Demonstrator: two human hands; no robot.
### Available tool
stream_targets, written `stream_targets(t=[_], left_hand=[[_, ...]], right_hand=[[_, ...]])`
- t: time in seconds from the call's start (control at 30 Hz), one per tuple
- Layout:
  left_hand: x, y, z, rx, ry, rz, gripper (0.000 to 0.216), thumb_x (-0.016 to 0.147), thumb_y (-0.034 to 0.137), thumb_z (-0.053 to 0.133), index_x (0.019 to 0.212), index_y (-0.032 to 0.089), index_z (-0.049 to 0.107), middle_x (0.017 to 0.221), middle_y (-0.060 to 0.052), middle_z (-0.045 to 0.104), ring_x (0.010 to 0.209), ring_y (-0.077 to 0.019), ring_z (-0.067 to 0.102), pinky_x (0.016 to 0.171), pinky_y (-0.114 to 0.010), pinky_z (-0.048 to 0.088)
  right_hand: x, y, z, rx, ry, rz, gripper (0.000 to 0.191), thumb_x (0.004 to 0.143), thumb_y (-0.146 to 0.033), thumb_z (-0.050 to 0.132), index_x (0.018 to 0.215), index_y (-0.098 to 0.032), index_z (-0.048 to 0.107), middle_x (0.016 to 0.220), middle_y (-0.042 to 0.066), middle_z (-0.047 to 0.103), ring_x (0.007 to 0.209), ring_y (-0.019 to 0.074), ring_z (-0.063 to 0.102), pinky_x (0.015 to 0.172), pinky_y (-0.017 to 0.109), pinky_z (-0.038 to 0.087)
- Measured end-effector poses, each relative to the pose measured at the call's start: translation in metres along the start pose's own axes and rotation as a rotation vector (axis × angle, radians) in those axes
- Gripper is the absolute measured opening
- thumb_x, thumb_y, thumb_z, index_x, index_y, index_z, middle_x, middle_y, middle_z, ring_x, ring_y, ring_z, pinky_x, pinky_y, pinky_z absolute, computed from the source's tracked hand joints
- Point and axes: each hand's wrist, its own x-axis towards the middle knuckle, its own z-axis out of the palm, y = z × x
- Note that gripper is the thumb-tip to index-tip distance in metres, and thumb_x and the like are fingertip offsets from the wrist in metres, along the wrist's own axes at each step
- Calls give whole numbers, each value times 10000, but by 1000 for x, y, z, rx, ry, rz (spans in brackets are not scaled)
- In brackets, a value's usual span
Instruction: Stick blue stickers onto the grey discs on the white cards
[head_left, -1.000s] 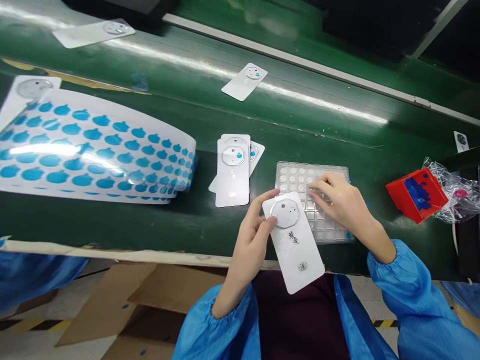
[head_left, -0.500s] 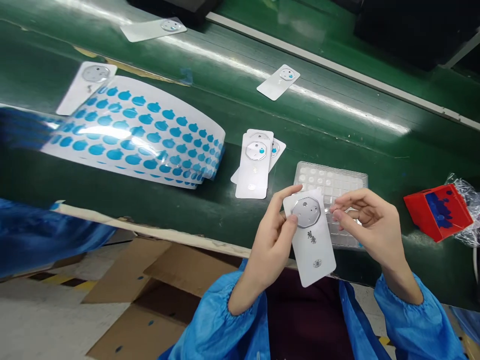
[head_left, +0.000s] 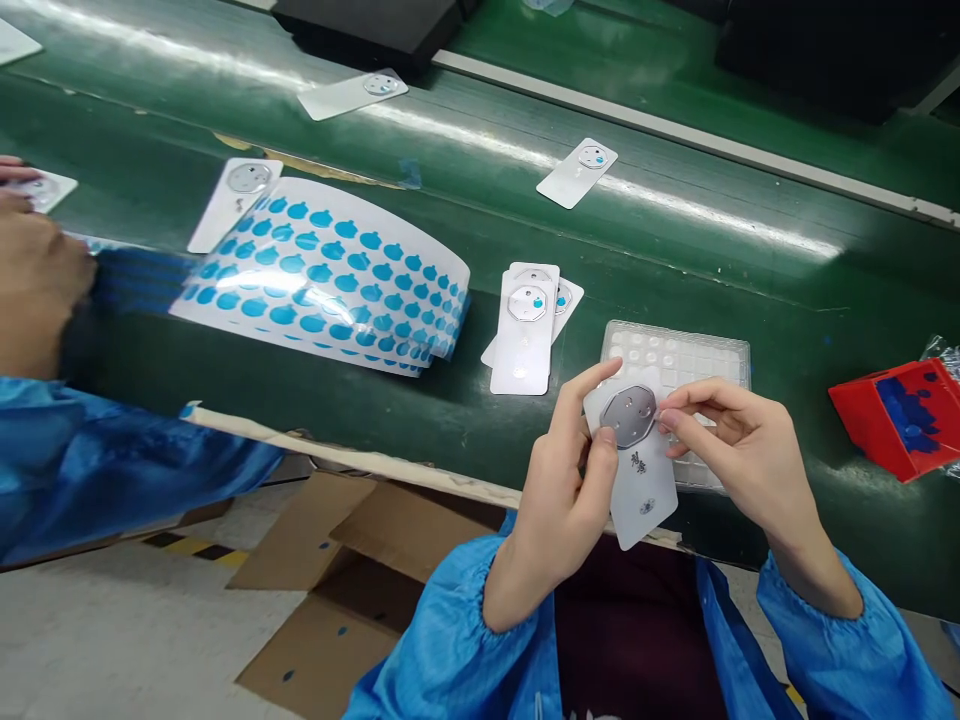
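My left hand [head_left: 562, 490] grips a white phone back cover [head_left: 639, 482] by its left edge, thumb resting beside the silver octagonal camera plate [head_left: 628, 416]. My right hand [head_left: 731, 450] is pinched, its thumb and forefinger pressed to the right rim of that plate; whatever small piece they hold is too small to name. Just behind my hands a clear plastic tray [head_left: 724, 352] with small pockets lies on the green belt.
A small stack of white covers [head_left: 525, 330] lies left of the tray, and single covers [head_left: 577, 172] lie farther up the belt [head_left: 450, 180]. Curled sheets of blue stickers [head_left: 330, 275] lie at left. A red box [head_left: 896, 418] sits at right. A co-worker's hand [head_left: 34, 280] and blue sleeve are at far left.
My right hand left the clear tray and came to the cover's camera plate in a pinch. The cover now sits more upright and closer in. The view shifted left, bringing the co-worker's hand into sight.
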Motion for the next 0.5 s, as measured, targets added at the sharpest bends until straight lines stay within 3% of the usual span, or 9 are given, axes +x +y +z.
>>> stream_targets(t=[0.5], left_hand=[[-13, 1, 6, 37, -32, 85, 472, 1136, 374, 478, 1601, 290, 498, 675, 28, 552, 509, -165, 562, 472, -268, 506]], right_hand=[[-14, -7, 3, -174, 60, -112, 56, 928, -299, 815, 918, -250, 839, 917, 20, 816, 772, 154, 743, 652, 234, 642]])
